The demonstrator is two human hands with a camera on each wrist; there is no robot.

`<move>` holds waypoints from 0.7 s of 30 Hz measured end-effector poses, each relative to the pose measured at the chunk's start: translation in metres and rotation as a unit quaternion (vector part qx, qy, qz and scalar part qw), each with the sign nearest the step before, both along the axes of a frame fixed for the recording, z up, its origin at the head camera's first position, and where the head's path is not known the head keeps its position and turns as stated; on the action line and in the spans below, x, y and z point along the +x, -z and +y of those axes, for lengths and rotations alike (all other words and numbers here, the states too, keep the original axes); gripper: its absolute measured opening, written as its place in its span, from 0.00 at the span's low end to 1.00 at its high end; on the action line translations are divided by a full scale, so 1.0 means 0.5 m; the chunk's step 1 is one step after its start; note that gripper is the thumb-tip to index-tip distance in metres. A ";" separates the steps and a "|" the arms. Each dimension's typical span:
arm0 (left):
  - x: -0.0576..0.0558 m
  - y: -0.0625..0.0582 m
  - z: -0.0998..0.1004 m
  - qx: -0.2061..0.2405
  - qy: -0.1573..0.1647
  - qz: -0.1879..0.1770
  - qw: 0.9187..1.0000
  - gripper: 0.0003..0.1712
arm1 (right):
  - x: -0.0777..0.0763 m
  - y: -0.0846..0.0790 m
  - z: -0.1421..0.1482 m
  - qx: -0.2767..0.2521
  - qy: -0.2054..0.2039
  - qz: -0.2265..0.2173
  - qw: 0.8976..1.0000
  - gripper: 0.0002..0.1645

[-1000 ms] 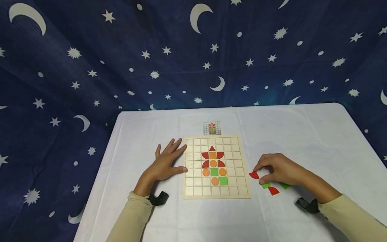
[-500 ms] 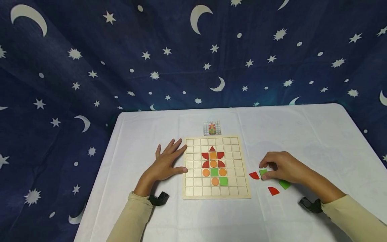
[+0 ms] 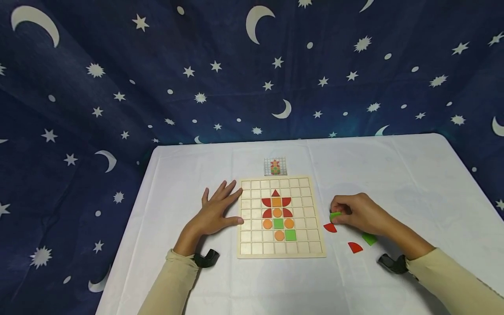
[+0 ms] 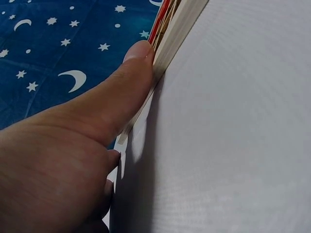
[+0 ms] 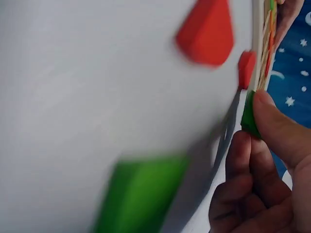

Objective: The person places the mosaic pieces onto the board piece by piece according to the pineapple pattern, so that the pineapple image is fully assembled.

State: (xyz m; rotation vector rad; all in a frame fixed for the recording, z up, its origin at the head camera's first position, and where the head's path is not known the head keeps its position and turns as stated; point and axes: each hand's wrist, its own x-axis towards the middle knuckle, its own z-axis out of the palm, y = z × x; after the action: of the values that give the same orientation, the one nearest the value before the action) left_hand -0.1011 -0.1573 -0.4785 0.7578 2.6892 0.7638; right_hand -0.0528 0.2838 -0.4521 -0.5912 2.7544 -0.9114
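Note:
My right hand [image 3: 360, 213] pinches a green square tile [image 3: 335, 216] between thumb and fingers, right of the wooden grid board [image 3: 252, 247]. The right wrist view also shows this green tile [image 5: 250, 115] in the pinch. Spread out flat, my left hand [image 3: 214, 214] touches the board's left edge with its thumb and a fingertip. On the board, red, orange and green tiles form a figure: a red triangle [image 3: 275, 193] on top, then an orange square [image 3: 277, 202] flanked by red quarter-circles, with orange circles and green squares [image 3: 290, 235] below.
Two red quarter-circle tiles [image 3: 355, 247] and another green square tile [image 3: 369, 239] lie on the white table near my right hand. A small pattern card [image 3: 275, 166] sits behind the board. A dark blue curtain [image 3: 220, 52] with moons and stars hangs beyond the table.
My right hand has picked up the green square tile from among the loose pieces and moved it left and away from me, toward the board. The left hand has stayed put.

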 end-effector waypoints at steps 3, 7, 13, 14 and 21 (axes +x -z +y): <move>0.000 0.001 -0.001 0.000 0.001 -0.001 1.000 0.54 | -0.007 -0.001 -0.032 -0.032 0.007 -0.004 0.999 0.17; 0.000 0.001 -0.001 -0.002 0.003 0.001 1.000 0.54 | -0.015 -0.006 -0.083 -0.075 0.005 -0.032 0.997 0.15; 0.000 0.000 -0.001 -0.001 0.001 0.001 1.000 0.54 | -0.020 -0.005 -0.158 -0.116 -0.014 -0.080 0.990 0.10; -0.001 0.000 -0.002 -0.001 0.001 0.001 1.000 0.54 | -0.019 -0.004 -0.169 -0.121 -0.016 -0.086 0.989 0.10; -0.001 0.001 -0.001 -0.003 0.000 0.004 1.000 0.54 | -0.010 0.000 -0.247 -0.149 -0.025 -0.105 0.983 0.07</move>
State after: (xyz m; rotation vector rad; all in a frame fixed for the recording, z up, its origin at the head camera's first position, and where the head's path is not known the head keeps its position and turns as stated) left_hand -0.1014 -0.1580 -0.4792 0.7615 2.6976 0.7528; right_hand -0.0579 0.1603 -0.4523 -0.5697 2.4248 -1.3049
